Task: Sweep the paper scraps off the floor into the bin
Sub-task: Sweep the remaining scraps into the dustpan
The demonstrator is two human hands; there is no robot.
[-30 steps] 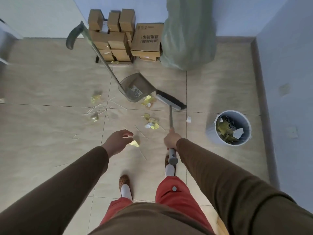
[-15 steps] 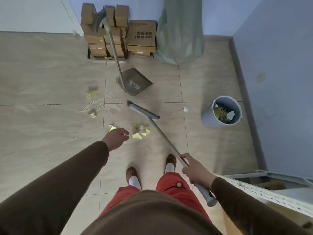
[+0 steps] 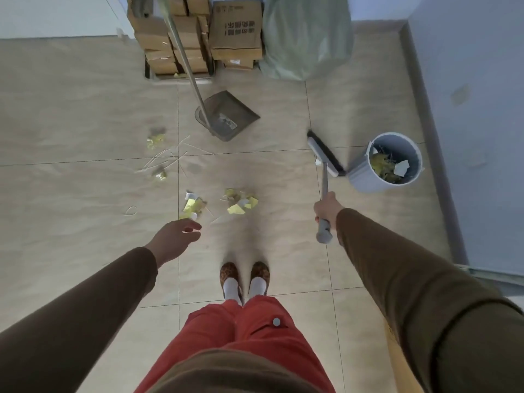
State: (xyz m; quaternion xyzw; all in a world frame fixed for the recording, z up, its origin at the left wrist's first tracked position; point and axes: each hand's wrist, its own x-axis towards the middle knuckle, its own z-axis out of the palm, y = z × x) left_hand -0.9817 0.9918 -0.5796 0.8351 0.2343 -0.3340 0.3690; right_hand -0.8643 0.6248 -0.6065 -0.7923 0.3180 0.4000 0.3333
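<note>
Paper scraps (image 3: 239,202) mostly still on floor (image 3: 85,109) w/ some already in bin (image 3: 394,163); right hand (image 3: 326,209) grips broom (image 3: 326,154) beside bin, left hand (image 3: 175,239) loose, empty; dustpan (image 3: 226,116) unused.

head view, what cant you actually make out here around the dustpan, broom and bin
- Dustpan: head view, top of its handle cut off by the upper frame edge.
- Broom: bristle tips hidden by the head, so floor contact is unclear.
- Bin: its depth and fill hidden by its own rim and the top scraps.
- Left hand: palm faces down, underside hidden.
- Right hand: grips the broom handle.
</note>
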